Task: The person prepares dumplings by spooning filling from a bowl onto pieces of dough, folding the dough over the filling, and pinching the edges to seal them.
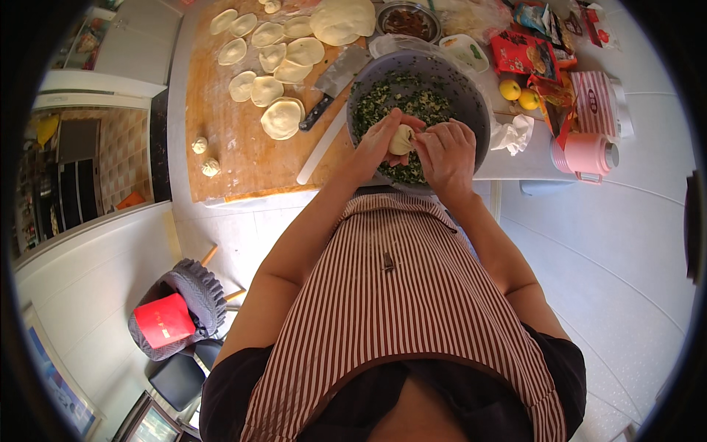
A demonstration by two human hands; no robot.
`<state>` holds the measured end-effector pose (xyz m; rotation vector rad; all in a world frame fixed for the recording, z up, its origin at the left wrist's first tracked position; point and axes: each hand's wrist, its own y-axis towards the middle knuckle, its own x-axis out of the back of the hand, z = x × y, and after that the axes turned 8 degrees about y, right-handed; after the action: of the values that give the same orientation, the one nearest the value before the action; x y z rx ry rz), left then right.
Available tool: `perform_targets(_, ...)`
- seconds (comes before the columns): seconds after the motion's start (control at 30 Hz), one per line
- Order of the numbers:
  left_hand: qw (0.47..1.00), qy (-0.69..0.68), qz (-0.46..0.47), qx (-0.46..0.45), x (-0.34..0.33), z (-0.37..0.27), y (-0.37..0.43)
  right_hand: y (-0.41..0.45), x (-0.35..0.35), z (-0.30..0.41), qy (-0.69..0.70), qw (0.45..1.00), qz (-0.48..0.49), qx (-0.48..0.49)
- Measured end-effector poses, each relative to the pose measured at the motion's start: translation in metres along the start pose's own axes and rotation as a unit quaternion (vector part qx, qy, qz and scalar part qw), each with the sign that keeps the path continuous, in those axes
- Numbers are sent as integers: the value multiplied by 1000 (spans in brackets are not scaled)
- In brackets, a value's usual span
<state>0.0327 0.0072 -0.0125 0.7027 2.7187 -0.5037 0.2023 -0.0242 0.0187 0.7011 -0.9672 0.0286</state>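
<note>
My left hand (pixel 382 139) cradles a filled dough bun (pixel 400 140) above a large grey bowl (pixel 481 124). The fingertips of my right hand (pixel 448 148) pinch the gathered dough edge on the bun's right side. Chopped green filling (pixel 411 102) covers much of the bowl's inside, and part of it is hidden behind my hands. Left of the bowl lie a cleaver (pixel 338 77) with a black handle and a long pale stick (pixel 323 145). Several flat dough wrappers (pixel 281 119) are spread over the floured wooden board (pixel 221 119).
Two pleated buns (pixel 210 167) sit near the board's left front corner. Behind the bowl stands a metal basin (pixel 409 23) with brown contents. To the right are yellow fruits (pixel 510 89), a red snack packet (pixel 525 55), crumpled tissue (pixel 513 134) and a pink thermos (pixel 582 154).
</note>
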Motion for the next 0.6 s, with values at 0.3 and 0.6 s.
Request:
perform_targets(0.3, 997, -3, -47, -68, -7, 6, 0, 5, 0, 2, 10, 999, -14, -38)
perform_targets(0.6, 996, 39, -81, -12, -2, 10, -1, 9, 5, -2, 25, 999, 36, 26)
